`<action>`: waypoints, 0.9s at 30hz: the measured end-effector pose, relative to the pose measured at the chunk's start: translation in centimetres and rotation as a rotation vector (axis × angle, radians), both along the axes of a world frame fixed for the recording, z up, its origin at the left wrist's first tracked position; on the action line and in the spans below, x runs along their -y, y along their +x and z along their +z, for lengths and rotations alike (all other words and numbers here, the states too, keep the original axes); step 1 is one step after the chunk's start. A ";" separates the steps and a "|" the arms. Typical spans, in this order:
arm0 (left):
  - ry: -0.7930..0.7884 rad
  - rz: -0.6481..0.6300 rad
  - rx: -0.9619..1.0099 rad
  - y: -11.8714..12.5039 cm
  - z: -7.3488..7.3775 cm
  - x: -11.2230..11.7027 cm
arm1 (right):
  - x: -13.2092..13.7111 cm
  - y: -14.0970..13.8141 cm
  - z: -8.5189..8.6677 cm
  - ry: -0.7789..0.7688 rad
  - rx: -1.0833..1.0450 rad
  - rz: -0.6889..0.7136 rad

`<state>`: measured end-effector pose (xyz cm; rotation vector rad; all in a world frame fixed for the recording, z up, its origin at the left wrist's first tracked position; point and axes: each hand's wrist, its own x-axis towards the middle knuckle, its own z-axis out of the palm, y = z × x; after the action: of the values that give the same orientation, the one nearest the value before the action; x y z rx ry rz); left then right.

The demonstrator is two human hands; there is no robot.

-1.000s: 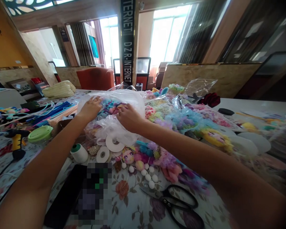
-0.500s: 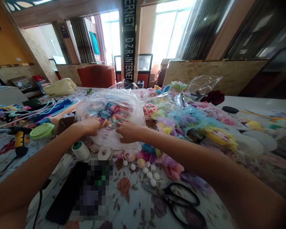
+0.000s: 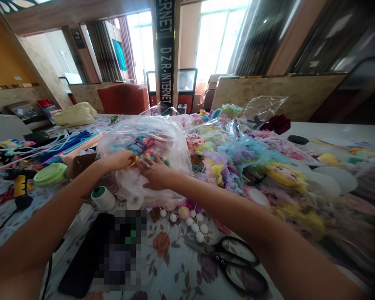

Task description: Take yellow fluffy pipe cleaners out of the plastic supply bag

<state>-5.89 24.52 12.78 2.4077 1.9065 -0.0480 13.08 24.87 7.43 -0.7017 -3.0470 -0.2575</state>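
Observation:
A clear plastic bag (image 3: 171, 129) full of small colourful soft pieces (image 3: 146, 143) lies mouth towards me on the table. At its opening, my left hand (image 3: 120, 160) pinches a small yellow strip (image 3: 133, 161), whose kind I cannot make out. My right hand (image 3: 156, 173) rests on the bag's contents and near edge, fingers spread and nothing gripped. Just below the hands stand a white thread spool (image 3: 103, 198) and a white roll (image 3: 135, 201), partly covered by the plastic. White pompom balls (image 3: 195, 227) lie nearer to me.
Black-handled scissors (image 3: 228, 260) lie at the front, beside a dark phone (image 3: 86, 254). Ruffled pastel fabric pieces (image 3: 243, 150) and a yellow-haired doll head (image 3: 286, 176) heap up on the right. To the left are a yellow glue gun (image 3: 20, 185), a green-lidded tub (image 3: 51, 174) and blue stems (image 3: 65, 146).
My right hand has shifted left and spread its fingers over the bag. My left hand has lifted slightly with the yellow strip. The bag's near edge now covers more of the white roll.

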 end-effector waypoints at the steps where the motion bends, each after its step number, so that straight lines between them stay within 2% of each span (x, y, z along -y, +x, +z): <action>1: 0.013 0.038 -0.045 0.2 -0.6 -0.4 | 0.2 0.3 -0.2 0.021 -0.008 0.008; 5: 0.082 0.208 -0.161 1.5 -3.1 -1.3 | 0.8 0.9 -0.4 0.027 0.002 -0.012; 8: 0.126 0.281 -0.161 1.9 -3.6 -1.5 | 1.1 1.3 -0.4 0.026 -0.004 -0.025; 10: 0.153 0.284 -0.120 1.8 -2.9 -1.5 | 1.5 1.7 -0.4 0.015 -0.022 -0.027; 12: 0.190 0.264 -0.060 1.6 -1.5 -1.6 | 1.9 2.2 -0.3 -0.024 -0.069 -0.022; 14: 0.248 0.227 0.053 1.7 0.2 -1.5 | 2.4 2.6 0.0 -0.147 -0.193 -0.021; 17: 0.358 0.121 0.440 2.8 2.5 -1.0 | 3.0 3.0 0.7 -0.345 -0.419 -0.066; 20: 0.353 -0.020 0.770 5.2 4.1 -0.1 | 3.4 3.2 1.5 -0.389 -0.610 -0.202; 21: 0.342 -0.067 0.809 6.2 4.5 0.3 | 3.4 3.2 1.8 -0.444 -0.734 -0.260; 23: 0.330 -0.173 0.799 8.4 5.0 1.1 | 3.4 3.3 2.4 -0.647 -1.059 -0.343; 25: 0.311 -0.292 0.741 10.6 5.3 2.0 | 3.2 3.3 2.9 -0.895 -1.332 -0.342; 27: 0.296 -0.367 0.697 12.5 5.4 2.9 | 3.0 3.2 3.3 -1.040 -1.431 -0.292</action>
<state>6.63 21.61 18.22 2.4336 1.2143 0.9710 16.31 21.92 10.69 -0.7638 -1.4874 1.2801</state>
